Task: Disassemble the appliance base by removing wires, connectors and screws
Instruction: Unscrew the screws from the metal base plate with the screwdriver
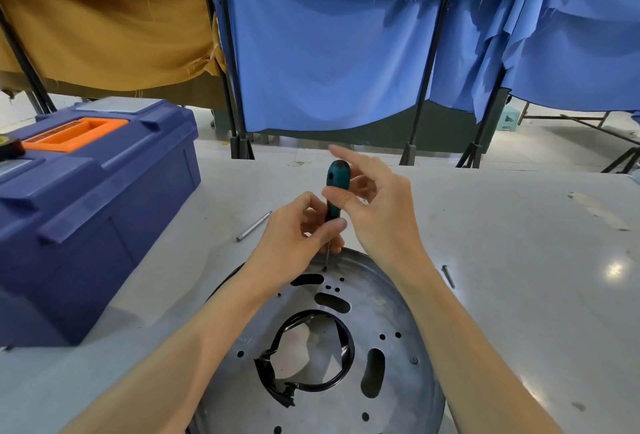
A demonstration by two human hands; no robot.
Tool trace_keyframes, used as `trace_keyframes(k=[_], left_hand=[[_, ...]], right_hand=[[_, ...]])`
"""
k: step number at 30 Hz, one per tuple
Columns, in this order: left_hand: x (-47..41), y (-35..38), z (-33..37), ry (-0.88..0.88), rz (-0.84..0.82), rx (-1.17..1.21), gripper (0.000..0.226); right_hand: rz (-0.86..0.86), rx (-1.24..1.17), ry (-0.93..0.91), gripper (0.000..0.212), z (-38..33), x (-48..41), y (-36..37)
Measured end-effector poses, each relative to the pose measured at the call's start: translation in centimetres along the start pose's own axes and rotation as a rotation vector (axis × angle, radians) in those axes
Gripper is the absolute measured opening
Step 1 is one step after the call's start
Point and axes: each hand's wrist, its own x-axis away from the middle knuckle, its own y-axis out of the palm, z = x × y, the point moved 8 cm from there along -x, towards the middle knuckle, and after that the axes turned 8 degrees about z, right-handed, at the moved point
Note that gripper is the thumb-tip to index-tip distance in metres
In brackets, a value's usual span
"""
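Pinching teal screwdriver (337, 175) upright on metal base (398, 312): left grip (294, 236) low, right grip (377, 212) high; toolbox label (57, 131) blurred

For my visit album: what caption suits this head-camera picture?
Left hand grips a teal-handled screwdriver on the round grey metal appliance base; right hand pinches its handle; blue toolbox alongside.

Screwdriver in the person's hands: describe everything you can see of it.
The screwdriver has a teal and black handle, plastic by the look of it, and a thin metal shaft. It stands nearly upright, tip down on what looks like a small screw near the far rim of the round metal base. The left hand grips the handle's lower end; the right hand pinches the upper handle between thumb and fingers, with the index finger raised clear.
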Motion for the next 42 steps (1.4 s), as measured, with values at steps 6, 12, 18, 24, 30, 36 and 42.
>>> trace_keyframes(k=[6,12,18,24,30,36,42], left_hand=[[0.0,0.1,-0.1,-0.025,0.001,0.051,0.011],[0.0,-0.2,-0.1,-0.026,0.038,0.016,0.020],[0.1,0.3,0.0,-0.035,-0.013,0.092,0.013],[-0.2,-0.5,-0.2,0.010,0.075,0.031,0.014],[0.0,0.5,0.0,0.003,-0.046,0.115,0.019],[-0.2,-0.2,-0.5,-0.044,0.040,0.108,0.016],[-0.1,0.1,-0.5,-0.056,-0.010,0.176,0.018]], right_hand=[[-0.083,-0.048,-0.019,0.041,-0.6,0.4,0.6],[-0.020,0.020,-0.029,0.038,-0.5,0.2,0.3],[-0.022,-0.026,-0.003,0.049,-0.4,0.2,-0.2],[-0.028,0.050,-0.052,0.037,-0.7,0.3,0.5],[-0.007,0.033,-0.020,0.053,-0.5,0.1,-0.2],[-0.064,0.019,-0.062,0.033,-0.9,0.5,0.8],[-0.030,0.000,-0.014,0.051,-0.2,0.0,0.1]])
